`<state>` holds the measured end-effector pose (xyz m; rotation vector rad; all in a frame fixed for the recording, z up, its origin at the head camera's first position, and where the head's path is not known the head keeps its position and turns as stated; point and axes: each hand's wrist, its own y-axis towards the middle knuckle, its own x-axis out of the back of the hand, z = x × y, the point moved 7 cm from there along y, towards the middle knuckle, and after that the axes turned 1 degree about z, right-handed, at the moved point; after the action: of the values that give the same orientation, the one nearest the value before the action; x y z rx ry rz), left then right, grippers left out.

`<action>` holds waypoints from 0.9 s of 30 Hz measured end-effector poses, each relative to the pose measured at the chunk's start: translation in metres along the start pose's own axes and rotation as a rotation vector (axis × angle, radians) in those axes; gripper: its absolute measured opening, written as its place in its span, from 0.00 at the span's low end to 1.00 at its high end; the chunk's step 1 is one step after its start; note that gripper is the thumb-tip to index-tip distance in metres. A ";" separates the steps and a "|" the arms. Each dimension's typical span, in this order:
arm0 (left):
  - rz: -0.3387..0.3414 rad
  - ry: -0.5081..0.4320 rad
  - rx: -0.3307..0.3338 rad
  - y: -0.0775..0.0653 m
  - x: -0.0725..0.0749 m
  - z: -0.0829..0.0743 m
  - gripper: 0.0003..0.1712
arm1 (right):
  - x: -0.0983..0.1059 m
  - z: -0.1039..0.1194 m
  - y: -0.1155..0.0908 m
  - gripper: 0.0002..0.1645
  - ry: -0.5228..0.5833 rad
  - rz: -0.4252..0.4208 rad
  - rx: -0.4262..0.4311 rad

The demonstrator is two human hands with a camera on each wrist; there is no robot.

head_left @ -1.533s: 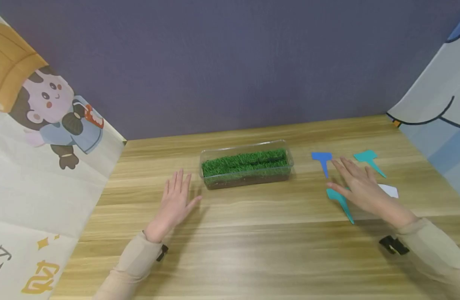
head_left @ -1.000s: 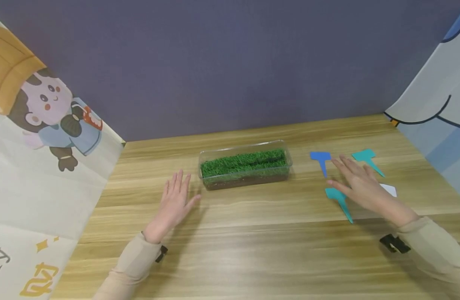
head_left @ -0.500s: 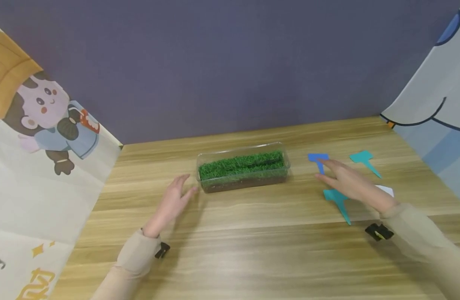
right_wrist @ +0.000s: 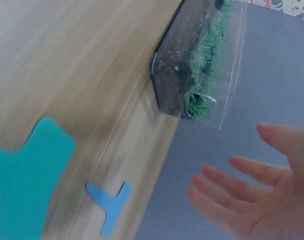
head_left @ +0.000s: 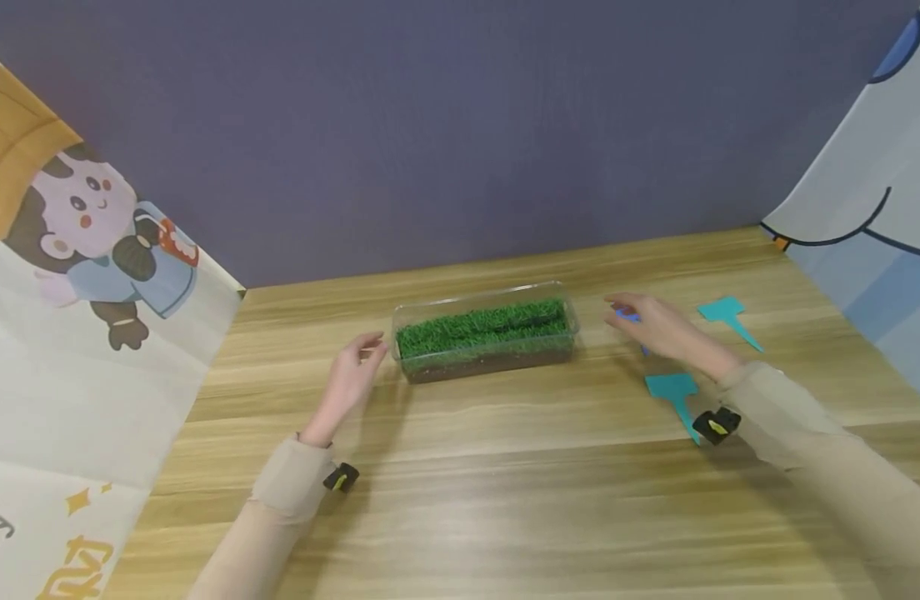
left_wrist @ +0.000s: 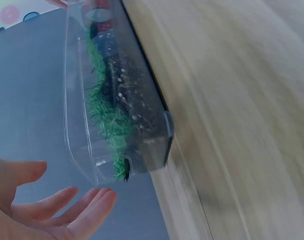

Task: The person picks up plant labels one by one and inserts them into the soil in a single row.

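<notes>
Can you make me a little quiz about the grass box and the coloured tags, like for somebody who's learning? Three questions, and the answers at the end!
1. Pick one: in the head view, which tag do the fingers of the right grip partly hide? A) teal B) blue C) red
2. Count: how many teal tags show in the head view?
3. True or false: the left grip is empty, near one end of the clear box.

Key: 1 B, the blue tag; 2 two; 3 true.
</notes>
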<state>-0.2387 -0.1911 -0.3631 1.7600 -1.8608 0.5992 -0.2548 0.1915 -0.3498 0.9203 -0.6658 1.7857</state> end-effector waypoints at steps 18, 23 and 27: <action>-0.012 -0.249 0.172 0.025 -0.011 0.007 0.21 | -0.024 0.003 0.038 0.26 0.472 0.009 -0.157; 0.016 -0.312 0.228 0.024 -0.014 0.015 0.20 | -0.034 0.003 0.039 0.25 0.589 0.000 -0.201; 0.032 -0.369 0.270 0.023 -0.015 0.019 0.21 | -0.038 0.002 0.039 0.25 0.668 0.001 -0.227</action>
<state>-0.2622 -0.1898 -0.3871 2.1367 -2.1371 0.5911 -0.2819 0.1563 -0.3813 0.1407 -0.4151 1.8231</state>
